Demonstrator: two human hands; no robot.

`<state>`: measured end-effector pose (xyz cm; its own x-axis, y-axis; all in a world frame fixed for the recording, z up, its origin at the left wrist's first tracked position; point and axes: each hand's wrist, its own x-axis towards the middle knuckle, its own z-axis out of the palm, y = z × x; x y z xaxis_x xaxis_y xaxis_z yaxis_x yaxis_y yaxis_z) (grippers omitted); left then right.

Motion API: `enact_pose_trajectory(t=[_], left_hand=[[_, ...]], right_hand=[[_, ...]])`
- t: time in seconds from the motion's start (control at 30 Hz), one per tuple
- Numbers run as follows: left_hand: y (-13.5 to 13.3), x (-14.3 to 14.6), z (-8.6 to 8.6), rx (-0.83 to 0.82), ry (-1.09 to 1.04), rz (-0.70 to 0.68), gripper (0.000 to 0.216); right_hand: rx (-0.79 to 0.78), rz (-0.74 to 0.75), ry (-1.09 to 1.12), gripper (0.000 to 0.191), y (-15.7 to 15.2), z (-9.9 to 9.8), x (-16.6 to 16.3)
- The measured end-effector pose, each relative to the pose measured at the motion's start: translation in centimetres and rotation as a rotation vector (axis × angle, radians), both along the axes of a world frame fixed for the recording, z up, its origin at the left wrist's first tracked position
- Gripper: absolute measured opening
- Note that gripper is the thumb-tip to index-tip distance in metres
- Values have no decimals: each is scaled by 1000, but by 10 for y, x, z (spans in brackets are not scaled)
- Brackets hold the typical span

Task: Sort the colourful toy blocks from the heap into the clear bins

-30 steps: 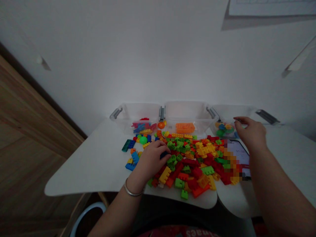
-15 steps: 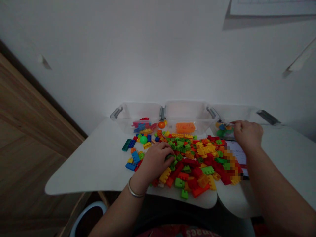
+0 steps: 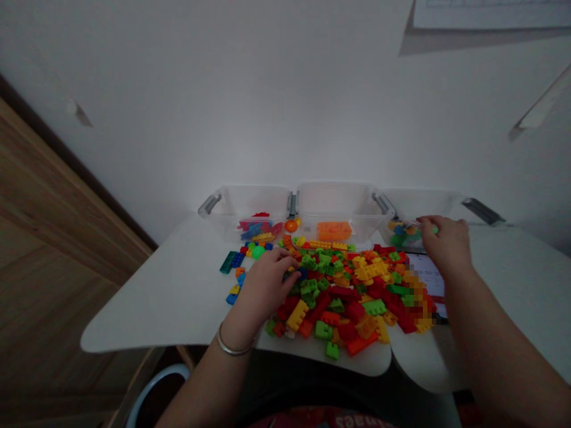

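Note:
My left hand [image 3: 267, 282] is over the left part of a pile of toy building blocks [image 3: 325, 261]. Its fingers are bent and apart, close to a blue block [image 3: 303, 274], with no block seen in them. At the near wall of the right clear bin [image 3: 446, 205], my right hand [image 3: 448, 244] is closed, thumb and fingers together. A small green piece [image 3: 436, 229] shows between those fingers; its exact shape is hidden. Inside that bin lie green, blue and yellow pieces [image 3: 404, 235].
The left clear bin [image 3: 254, 196] holds red, pink and blue pieces. An orange block [image 3: 334, 230] sits in the middle clear bin [image 3: 339, 196]. An orange ball [image 3: 291, 225] is by the bins. A phone-like screen [image 3: 426, 276] lies right of the pile, on the white table [image 3: 147, 297].
My left hand has shifted left and slightly back over the pile, its fingers opening away from the green blocks. My right hand has turned a little, bringing a green piece into sight.

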<state>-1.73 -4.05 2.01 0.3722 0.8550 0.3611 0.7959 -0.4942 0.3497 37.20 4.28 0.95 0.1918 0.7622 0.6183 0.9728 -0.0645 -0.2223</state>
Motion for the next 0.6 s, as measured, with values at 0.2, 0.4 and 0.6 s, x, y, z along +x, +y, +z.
enact_pose_trajectory(t=[0.2, 0.4, 0.6], left_hand=[[7, -20, 2, -28, 131, 225, 16], [11, -35, 0, -33, 259, 465, 28], [24, -46, -7, -62, 312, 466, 31]], right_hand=[[122, 53, 122, 43, -17, 7, -20], [195, 133, 222, 36, -45, 15, -48], [166, 312, 303, 31, -64, 4, -69]])
